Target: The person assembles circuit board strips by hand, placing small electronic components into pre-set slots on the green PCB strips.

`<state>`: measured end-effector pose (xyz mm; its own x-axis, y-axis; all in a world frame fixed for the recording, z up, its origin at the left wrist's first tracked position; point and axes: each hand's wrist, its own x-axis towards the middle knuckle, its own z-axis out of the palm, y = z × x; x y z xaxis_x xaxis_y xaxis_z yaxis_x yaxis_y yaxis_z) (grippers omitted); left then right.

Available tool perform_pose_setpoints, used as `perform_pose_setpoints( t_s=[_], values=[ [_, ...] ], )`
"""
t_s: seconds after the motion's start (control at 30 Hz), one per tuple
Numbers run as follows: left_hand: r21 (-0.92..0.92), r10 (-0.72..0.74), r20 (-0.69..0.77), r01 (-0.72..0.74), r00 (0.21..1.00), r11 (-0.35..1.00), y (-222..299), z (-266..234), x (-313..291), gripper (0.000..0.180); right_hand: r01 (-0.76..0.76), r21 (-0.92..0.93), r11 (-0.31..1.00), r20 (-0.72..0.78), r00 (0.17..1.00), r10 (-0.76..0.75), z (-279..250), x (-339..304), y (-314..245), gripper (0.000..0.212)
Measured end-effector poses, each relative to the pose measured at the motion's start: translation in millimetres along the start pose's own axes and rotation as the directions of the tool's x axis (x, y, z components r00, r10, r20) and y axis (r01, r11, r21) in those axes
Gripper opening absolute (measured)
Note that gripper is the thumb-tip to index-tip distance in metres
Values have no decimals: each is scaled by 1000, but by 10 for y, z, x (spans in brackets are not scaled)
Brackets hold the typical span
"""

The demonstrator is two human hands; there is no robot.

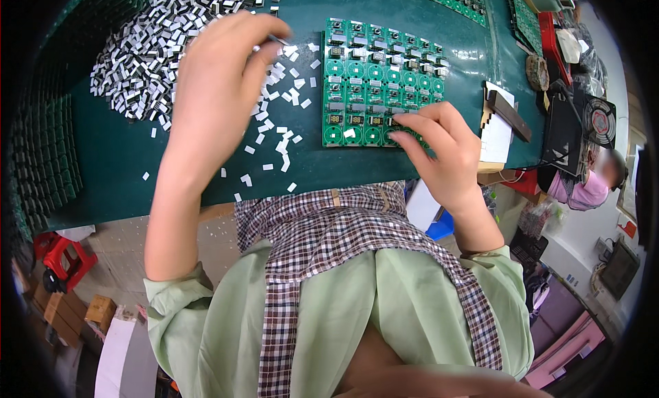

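A green circuit board panel [374, 94] lies on the table in front of me, with rows of small digit display modules, black parts and round outlines. My right hand [443, 147] is at its lower right; thumb and forefinger close around a small display module [396, 120] seated on the panel. My left hand [223, 72] hovers over the right side of a big heap of small white-and-black display modules [141, 68]. Its thumb and fingertips pinch together around something small and dark that I cannot make out. Loose modules [282, 146] are scattered between the heap and the panel.
Stacked green boards [48, 151] line the left edge. Another panel [456, 1] lies at the back. On the right are a dark bar [509, 115] on a white sheet, a tape roll [537, 72] and a black fan [599, 122]. Another person [587, 190] sits far right.
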<state>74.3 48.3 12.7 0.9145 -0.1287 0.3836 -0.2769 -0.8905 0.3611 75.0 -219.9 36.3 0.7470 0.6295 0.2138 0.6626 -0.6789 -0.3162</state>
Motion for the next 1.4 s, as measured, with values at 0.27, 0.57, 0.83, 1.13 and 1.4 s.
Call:
perform_pose_setpoints(
  t_s=[0.27, 0.57, 0.83, 1.13, 1.4],
  values=[
    [-833, -63, 506, 468, 860, -296, 753, 268, -518, 15, -284, 852, 439, 231, 958, 172, 86, -80, -180, 30],
    [-929, -172, 336, 356, 926, 102, 863, 327, -514, 17, -319, 897, 304, 186, 899, 396, 109, -110, -283, 22],
    [-811, -149, 11, 96, 989, 577, 957, 254, -455, 23, -352, 934, 64, 301, 869, 392, 121, -193, -186, 16],
    [-849, -84, -48, 3, 995, 528, 859, 366, -481, 17, -415, 870, -267, 479, 841, 253, 110, -176, -102, 14],
    [-868, -130, -65, 8, 989, 497, 914, 358, -489, 18, -335, 921, -200, 383, 872, 304, 136, -186, -178, 12]
  ],
)
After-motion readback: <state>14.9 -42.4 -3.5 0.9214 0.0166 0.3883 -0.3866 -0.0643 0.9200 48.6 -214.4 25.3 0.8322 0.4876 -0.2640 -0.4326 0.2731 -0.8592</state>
